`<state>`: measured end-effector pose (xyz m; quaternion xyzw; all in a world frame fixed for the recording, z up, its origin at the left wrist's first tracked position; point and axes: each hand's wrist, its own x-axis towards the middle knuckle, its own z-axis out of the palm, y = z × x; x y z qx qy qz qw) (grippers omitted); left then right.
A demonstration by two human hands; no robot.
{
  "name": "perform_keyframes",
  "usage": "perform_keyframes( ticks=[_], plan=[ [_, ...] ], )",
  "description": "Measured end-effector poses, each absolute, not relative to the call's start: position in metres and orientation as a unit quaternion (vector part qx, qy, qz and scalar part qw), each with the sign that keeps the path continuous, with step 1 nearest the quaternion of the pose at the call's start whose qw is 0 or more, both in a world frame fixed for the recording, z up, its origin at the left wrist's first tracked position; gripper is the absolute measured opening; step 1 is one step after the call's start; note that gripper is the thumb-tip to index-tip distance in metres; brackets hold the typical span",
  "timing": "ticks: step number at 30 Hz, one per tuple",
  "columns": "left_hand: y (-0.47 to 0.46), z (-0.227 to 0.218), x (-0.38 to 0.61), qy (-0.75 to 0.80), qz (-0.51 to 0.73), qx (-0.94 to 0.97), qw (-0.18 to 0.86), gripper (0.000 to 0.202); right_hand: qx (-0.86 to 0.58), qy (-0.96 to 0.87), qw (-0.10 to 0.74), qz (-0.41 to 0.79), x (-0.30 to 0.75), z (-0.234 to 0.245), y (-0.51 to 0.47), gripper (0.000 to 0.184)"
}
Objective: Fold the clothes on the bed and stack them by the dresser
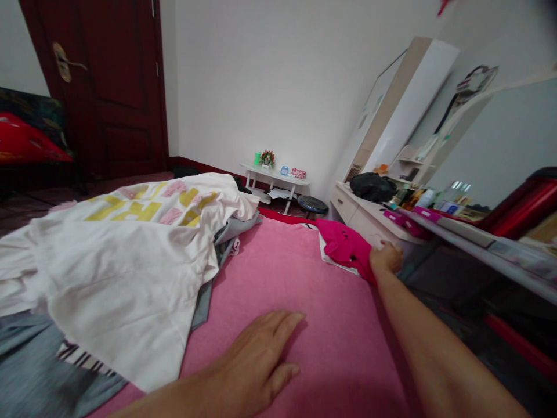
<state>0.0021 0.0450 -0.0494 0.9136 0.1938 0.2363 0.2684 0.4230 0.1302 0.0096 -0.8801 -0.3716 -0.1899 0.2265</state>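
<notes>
My left hand [256, 354] is over the pink bed cover [278, 278], its fingers stretched out and nothing in it. At the bed's right edge my right hand [387, 256] has its fingers curled closed; what they hold, if anything, is hidden. Right beside that wrist lies a folded bright pink garment [346, 241] with small dark marks, on top of something white. Left of my left hand a white shirt [126, 278] with yellow and pink lettering is spread over grey clothing [39, 366]. A piece of striped cloth [85, 357] sticks out from under the shirt.
On the right stands a dressing table [348, 203] with a black bag [373, 187], bottles and boxes. A low white table [276, 174] and a round stool [312, 204] are beyond the bed. A dark red door [100, 87] is at the back left.
</notes>
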Motion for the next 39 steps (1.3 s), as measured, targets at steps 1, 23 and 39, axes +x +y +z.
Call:
perform_keyframes(
  ticks=[1, 23, 39],
  plan=[
    [0.045, -0.049, 0.002, 0.193, 0.239, 0.914, 0.266, 0.067, -0.875, -0.369, 0.231, -0.211, 0.414, 0.011, 0.134, 0.054],
    [0.045, -0.047, 0.007, 0.175, 0.287, 0.906, 0.258, 0.061, -0.845, -0.531, 0.056, -0.014, 0.266, -0.049, 0.095, 0.063],
    [0.041, -0.03, -0.004, 0.105, 0.277, 0.931, 0.214, 0.02, -0.864, -0.496, 0.069, -0.049, 0.189, -0.047, 0.024, 0.061]
  ],
)
